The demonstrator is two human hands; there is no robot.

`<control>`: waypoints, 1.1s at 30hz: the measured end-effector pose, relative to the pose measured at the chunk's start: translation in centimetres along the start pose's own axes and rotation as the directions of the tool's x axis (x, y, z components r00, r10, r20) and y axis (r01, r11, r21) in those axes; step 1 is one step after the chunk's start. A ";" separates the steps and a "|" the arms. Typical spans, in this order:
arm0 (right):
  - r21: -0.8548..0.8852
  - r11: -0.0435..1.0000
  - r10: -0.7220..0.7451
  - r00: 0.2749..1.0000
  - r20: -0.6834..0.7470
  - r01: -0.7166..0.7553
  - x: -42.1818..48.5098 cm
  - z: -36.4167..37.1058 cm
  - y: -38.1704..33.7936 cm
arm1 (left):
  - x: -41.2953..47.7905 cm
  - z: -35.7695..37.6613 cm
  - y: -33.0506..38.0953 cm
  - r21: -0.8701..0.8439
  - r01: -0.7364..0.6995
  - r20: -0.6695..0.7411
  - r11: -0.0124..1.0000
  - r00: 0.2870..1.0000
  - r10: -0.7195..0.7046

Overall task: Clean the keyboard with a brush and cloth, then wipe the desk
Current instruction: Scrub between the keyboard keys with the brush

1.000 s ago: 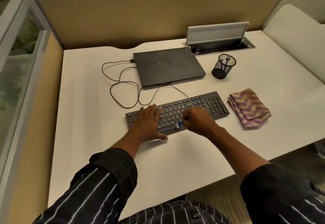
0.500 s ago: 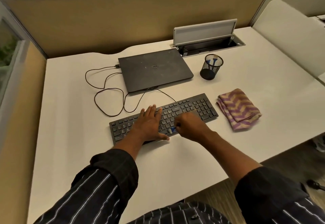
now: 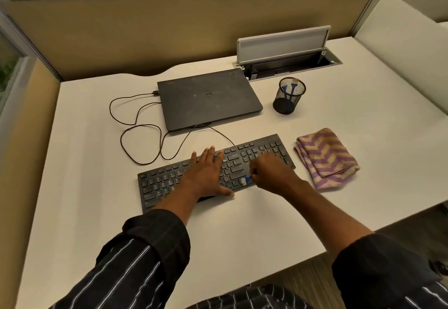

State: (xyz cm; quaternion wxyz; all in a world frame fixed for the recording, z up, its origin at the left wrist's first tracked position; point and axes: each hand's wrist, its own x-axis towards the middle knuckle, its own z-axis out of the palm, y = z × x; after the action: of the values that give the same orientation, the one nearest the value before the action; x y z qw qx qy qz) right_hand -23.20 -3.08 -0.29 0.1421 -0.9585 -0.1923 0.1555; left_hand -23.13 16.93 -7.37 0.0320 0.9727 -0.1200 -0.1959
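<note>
A black keyboard (image 3: 160,181) lies slanted on the white desk (image 3: 92,144). My left hand (image 3: 208,175) presses flat on the keyboard's middle with straight fingers. My right hand (image 3: 271,173) grips a small blue brush (image 3: 246,180), whose pale bristles touch the keys near the front edge, right of centre. Most of the brush is hidden inside the fist. A folded purple and tan zigzag cloth (image 3: 326,157) rests on the desk just right of the keyboard.
A closed dark laptop (image 3: 208,100) sits behind the keyboard, with a black cable (image 3: 135,124) looping at its left. A black mesh pen cup (image 3: 288,96) stands right of the laptop. An open cable hatch (image 3: 286,51) and beige partitions bound the back.
My right hand with the brush has shifted slightly along the keys near the front edge. My left hand stays flat on the keyboard. The camera view has moved.
</note>
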 end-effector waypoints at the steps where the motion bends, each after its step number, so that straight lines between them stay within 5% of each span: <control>1: -0.030 0.999 0.011 1.000 -0.014 -0.011 0.0 -0.1 0.4 | 0.2 0.0 0.2 -0.003 0.003 0.000 1.000 1.000 -0.003; 17: 0.010 0.999 -0.031 0.997 -0.074 0.032 2.2 -2.2 3.4 | 2.0 -0.2 2.9 -0.038 0.034 -0.038 0.999 0.999 -0.035; 28: -0.124 0.989 -0.068 0.993 0.091 0.079 3.1 -1.9 2.9 | 2.0 -0.4 3.2 -0.052 0.053 -0.040 0.997 0.998 -0.055; 33: -0.022 0.997 -0.078 0.997 -0.020 0.077 4.1 -2.8 2.7 | 2.0 -0.5 3.4 -0.047 0.068 -0.025 0.997 0.997 -0.069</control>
State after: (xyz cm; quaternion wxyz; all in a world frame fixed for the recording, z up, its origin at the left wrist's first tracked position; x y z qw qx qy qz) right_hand -17.70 -4.34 0.33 0.1400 -0.9533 -0.2294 0.1379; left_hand -21.86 13.15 -7.30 0.0490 0.9778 -0.0816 -0.1865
